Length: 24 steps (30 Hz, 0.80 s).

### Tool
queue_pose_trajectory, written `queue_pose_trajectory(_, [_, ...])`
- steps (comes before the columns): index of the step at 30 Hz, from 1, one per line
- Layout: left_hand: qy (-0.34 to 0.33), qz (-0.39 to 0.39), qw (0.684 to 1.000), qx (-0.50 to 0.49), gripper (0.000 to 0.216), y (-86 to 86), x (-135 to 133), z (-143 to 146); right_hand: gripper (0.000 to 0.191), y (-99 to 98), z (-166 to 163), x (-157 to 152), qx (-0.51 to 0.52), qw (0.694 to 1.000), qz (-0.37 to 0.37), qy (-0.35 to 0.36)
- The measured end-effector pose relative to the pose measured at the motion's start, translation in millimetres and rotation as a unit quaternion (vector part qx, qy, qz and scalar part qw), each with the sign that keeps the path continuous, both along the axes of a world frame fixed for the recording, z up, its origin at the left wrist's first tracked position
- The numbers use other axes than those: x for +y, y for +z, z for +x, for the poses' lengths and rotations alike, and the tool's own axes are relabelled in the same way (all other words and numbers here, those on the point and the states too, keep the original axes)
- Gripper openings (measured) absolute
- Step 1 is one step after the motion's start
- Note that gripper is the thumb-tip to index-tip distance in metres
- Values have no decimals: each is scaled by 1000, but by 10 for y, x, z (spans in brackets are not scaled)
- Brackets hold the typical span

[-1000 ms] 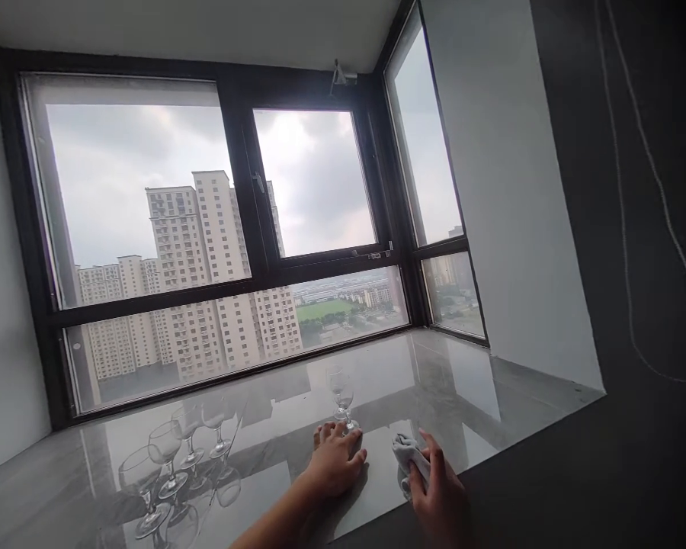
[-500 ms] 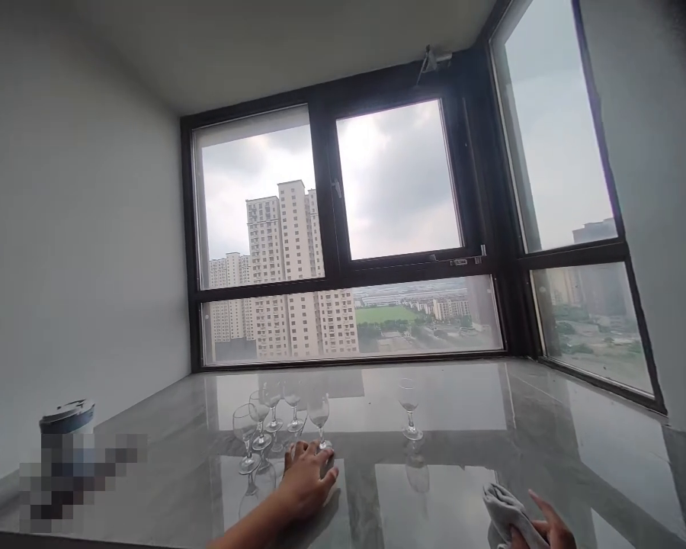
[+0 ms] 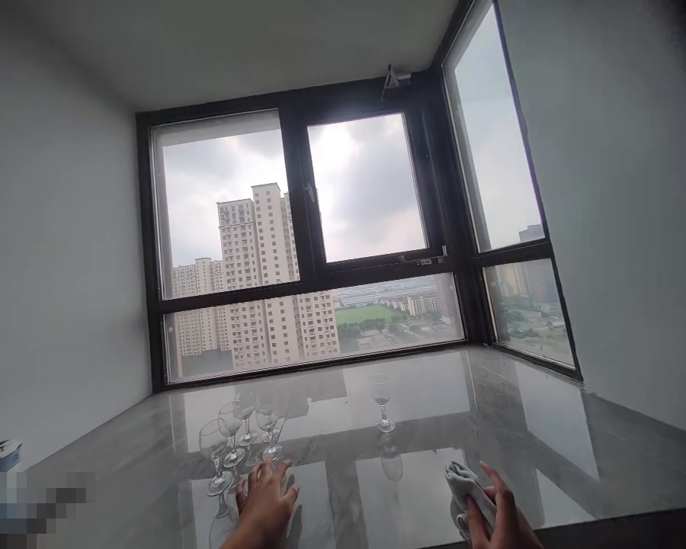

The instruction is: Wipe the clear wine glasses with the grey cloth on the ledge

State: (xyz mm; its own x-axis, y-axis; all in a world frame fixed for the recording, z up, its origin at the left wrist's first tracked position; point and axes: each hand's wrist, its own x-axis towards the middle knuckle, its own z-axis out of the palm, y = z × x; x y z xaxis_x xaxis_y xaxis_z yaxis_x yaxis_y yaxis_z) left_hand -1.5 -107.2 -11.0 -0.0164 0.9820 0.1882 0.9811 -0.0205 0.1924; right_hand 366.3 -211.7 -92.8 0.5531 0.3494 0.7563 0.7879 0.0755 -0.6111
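Note:
Several clear stemmed glasses stand upright in a cluster on the glossy grey ledge. The frontmost glass (image 3: 213,450) is at the left, and the nearest to my fingers is a wine glass (image 3: 268,419) on the cluster's right side. My left hand (image 3: 267,499) is open, its fingers apart just in front of that glass's foot; whether they touch it I cannot tell. A lone wine glass (image 3: 381,396) stands farther right, apart from the others. My right hand (image 3: 503,515) grips a bunched grey cloth (image 3: 464,482), index finger raised.
The shiny ledge (image 3: 343,488) reflects the window and glasses. Behind it is a dark-framed window (image 3: 314,278), with a side window at right. A container with a dark lid (image 3: 0,451), partly blurred out, stands at the far left. Walls (image 3: 62,267) close both sides.
The view has swung rightward. The wine glass by my left hand now stands closer to the cluster, and that hand has shifted left with it. My right hand still holds the cloth.

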Motion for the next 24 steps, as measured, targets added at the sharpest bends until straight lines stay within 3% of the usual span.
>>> queue_pose_trajectory(4, [-174, 30, 984, -8, 57, 44, -222, 478, 43, 54, -11, -56, -52, 998, -1, -22])
queue_pose_trajectory(7, [-276, 5, 961, -21, 59, 106, -194, 1022, 43, 49, 11, -61, -58, 998, 2, -18])
queue_pose_trajectory(11, [-285, -42, 957, -32, 71, 135, 100, 1746, 44, 37, 23, -57, -60, 998, 9, -8])
queue_pose_trajectory(14, [-282, -36, 958, -35, 69, 142, 332, 2056, 42, 60, 9, -67, -58, 998, 6, -3])
queue_pose_trajectory(19, [-321, -20, 947, -13, 52, 163, 460, 2014, 44, 90, -6, -83, -46, 999, 3, -1])
queue_pose_trajectory(24, [-335, -11, 942, -33, 48, 129, 233, 1480, 49, 67, -24, -79, 13, 1000, -24, 3])
